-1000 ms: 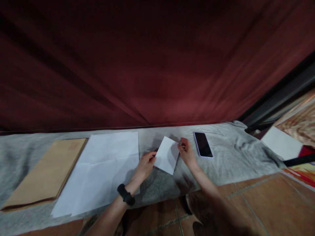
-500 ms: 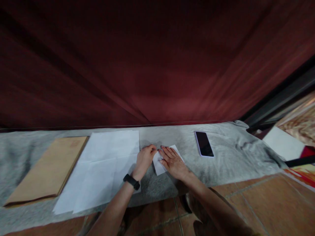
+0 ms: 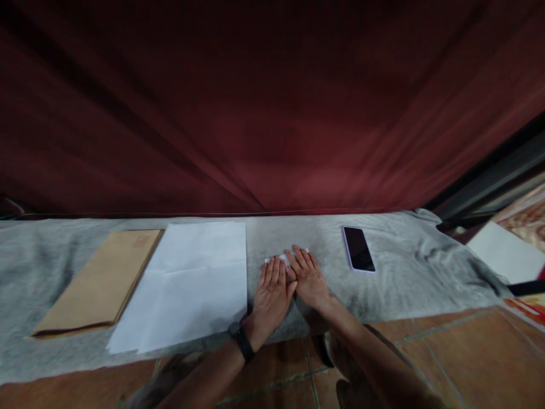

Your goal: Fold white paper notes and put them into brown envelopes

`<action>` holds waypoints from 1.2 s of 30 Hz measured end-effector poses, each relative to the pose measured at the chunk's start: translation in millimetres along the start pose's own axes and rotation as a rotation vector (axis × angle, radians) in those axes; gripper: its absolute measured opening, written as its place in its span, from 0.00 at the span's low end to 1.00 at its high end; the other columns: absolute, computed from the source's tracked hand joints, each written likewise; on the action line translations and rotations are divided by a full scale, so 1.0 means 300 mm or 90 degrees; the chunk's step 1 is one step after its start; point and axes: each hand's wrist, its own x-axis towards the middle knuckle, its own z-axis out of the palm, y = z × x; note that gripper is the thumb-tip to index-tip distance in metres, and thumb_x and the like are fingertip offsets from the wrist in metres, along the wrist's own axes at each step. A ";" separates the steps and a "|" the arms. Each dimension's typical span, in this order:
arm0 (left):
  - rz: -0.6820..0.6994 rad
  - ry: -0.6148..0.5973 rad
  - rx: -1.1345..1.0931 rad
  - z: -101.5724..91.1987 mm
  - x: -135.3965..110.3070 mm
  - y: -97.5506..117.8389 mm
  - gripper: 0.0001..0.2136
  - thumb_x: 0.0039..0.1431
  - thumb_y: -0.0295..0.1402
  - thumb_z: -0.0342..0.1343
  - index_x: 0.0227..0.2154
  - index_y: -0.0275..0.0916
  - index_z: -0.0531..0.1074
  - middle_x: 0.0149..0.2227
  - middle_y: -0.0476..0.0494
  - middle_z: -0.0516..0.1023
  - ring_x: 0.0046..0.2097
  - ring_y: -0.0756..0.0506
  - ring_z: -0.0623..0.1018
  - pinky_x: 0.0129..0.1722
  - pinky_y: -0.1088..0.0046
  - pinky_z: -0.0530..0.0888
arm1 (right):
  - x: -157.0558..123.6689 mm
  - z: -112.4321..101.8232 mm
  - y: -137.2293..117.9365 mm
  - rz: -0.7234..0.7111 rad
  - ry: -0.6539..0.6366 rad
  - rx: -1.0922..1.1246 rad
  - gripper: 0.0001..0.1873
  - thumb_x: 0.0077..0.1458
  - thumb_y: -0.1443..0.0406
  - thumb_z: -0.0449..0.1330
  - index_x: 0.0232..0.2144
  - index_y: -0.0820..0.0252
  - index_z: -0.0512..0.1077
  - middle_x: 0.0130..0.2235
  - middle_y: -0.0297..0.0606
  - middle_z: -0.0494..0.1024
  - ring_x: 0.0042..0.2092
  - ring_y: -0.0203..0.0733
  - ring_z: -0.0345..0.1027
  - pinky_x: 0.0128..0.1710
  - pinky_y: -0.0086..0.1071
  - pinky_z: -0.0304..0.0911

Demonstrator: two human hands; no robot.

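Just ahead of a dark watch [image 3: 241, 342] on the wrist, the left hand [image 3: 272, 292] lay palm down, its fingers straight and close together, and the right hand [image 3: 310, 282] lay flat beside it with its fingers slightly spread; neither gripped anything. Under the fingers of both was a small piece of paper [image 3: 284, 259], resting on the grey cloth [image 3: 404, 278] that covered the desk. The palms were probably set flat like this to spread their weight, so that the paper was pressed evenly and could not slide on the soft cloth. The piece looked white and thin, showing only as slivers beyond and between the fingertips; its full outline and any folds were hidden. To the left of the left hand lay large white sheets [image 3: 191, 284], slightly out of line with one another and crossed by a faint crease, perhaps kept there for easy reach. To the right of the right hand, well apart from it, a phone [image 3: 361, 250] lay with its dark screen up, likely put aside from the work. Farther left, past the sheets, was a stack of brown envelopes [image 3: 102, 278], and beyond both hands hung a dark red curtain [image 3: 272, 142].
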 end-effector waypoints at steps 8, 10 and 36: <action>-0.074 -0.027 0.002 -0.020 -0.074 -0.029 0.38 0.65 0.49 0.49 0.68 0.24 0.50 0.69 0.21 0.55 0.72 0.32 0.53 0.68 0.49 0.59 | -0.007 0.024 0.054 0.060 0.061 0.092 0.29 0.70 0.55 0.46 0.69 0.58 0.56 0.70 0.48 0.55 0.69 0.56 0.51 0.67 0.54 0.48; -0.083 -0.031 0.003 -0.025 -0.080 -0.028 0.38 0.66 0.49 0.48 0.68 0.24 0.50 0.69 0.21 0.55 0.72 0.32 0.53 0.67 0.48 0.59 | -0.012 0.031 0.072 0.070 0.077 0.098 0.30 0.70 0.54 0.46 0.69 0.58 0.56 0.70 0.48 0.56 0.69 0.56 0.52 0.67 0.55 0.48; -0.014 -0.177 0.038 -0.139 -0.064 0.010 0.22 0.65 0.31 0.50 0.61 0.34 0.65 0.65 0.26 0.65 0.67 0.32 0.65 0.62 0.51 0.67 | -0.085 -0.102 0.114 -0.183 -0.079 0.190 0.34 0.65 0.52 0.56 0.68 0.55 0.57 0.70 0.45 0.58 0.70 0.47 0.50 0.69 0.50 0.48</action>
